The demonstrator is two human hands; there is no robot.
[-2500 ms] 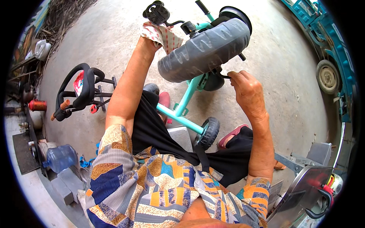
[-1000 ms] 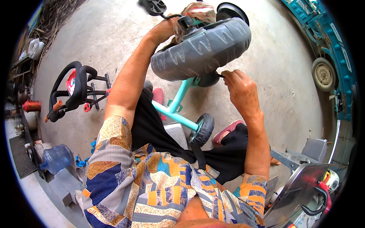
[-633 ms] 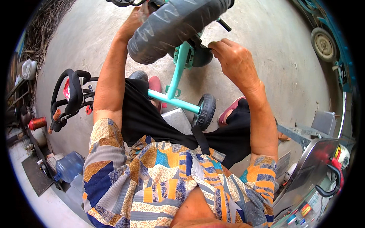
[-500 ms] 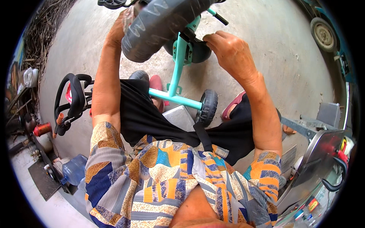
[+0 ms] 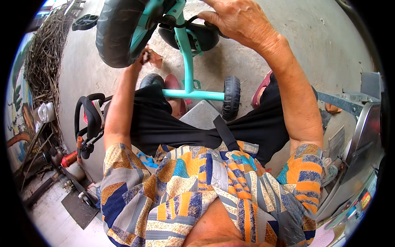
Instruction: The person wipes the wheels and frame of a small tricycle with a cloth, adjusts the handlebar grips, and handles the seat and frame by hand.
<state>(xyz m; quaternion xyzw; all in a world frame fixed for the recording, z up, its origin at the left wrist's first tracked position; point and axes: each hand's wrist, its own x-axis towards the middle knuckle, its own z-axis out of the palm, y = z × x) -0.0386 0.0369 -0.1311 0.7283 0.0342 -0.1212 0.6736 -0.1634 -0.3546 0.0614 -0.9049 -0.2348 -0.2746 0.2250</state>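
A child's tricycle with a teal frame [image 5: 188,66] stands between my legs, its black front wheel [image 5: 119,35] raised toward me. Below that wheel, my left hand [image 5: 142,57] is closed on a pinkish cloth [image 5: 154,59]; the wheel's lower edge is close to the fingers. At the upper right, my right hand [image 5: 242,22] curls over a black bar end, which looks like the handlebar [image 5: 216,29]. Some of its fingers run out of the picture. A black seat [image 5: 201,37] shows under the frame, and a rear wheel [image 5: 231,98] rests near my right foot.
A black pedal [image 5: 85,22] juts out at the upper left. Beside my left leg stands a black padded frame [image 5: 91,117]. Bundled twigs [image 5: 49,61] line the left side. A grey block [image 5: 201,114] lies under the rear axle, and a metal-edged table [image 5: 349,164] stands at the right.
The front wheel has swung left and turned more upright. My left hand has come down below it with the cloth. My right hand has moved up onto the black bar end.
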